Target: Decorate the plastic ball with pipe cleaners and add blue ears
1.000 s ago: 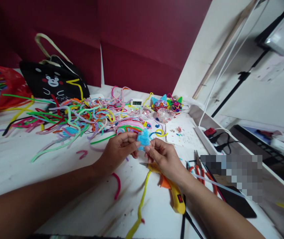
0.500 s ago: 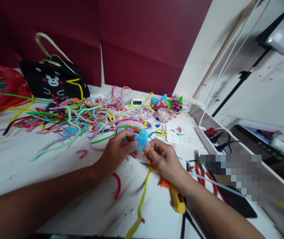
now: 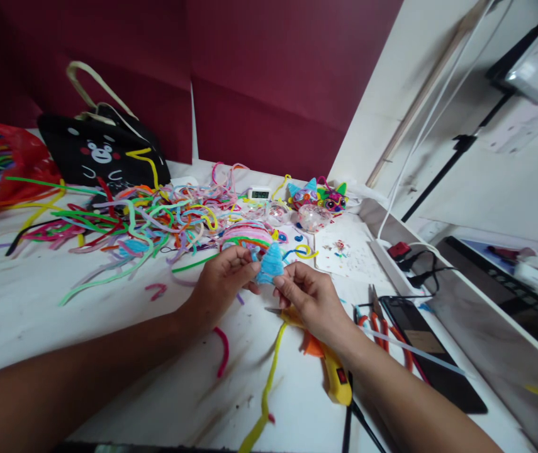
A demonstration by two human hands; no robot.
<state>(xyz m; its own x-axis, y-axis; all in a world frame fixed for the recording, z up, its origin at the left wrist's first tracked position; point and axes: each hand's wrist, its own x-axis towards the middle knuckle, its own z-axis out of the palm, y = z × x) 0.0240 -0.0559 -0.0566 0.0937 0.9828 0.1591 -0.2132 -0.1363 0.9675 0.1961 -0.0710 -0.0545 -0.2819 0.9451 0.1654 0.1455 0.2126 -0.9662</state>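
Observation:
A small blue fuzzy triangular piece is held between my hands near the middle of the view. My left hand pinches its left side between thumb and fingers. At its lower right corner, the thumb and fingertips of my right hand are closed on it. Just behind lies a striped pink, white and green fuzzy piece. A yellow glue gun lies partly hidden under my right hand and wrist.
Many loose pipe cleaners spread across the left and back. Red-handled pliers and a dark phone lie right. Two decorated cat-like heads stand behind, near a small clock. A yellow strip lies in front.
The blue piece has turned slightly between my fingers, and its broad triangular face now shows more fully. Both hands have stayed almost in place.

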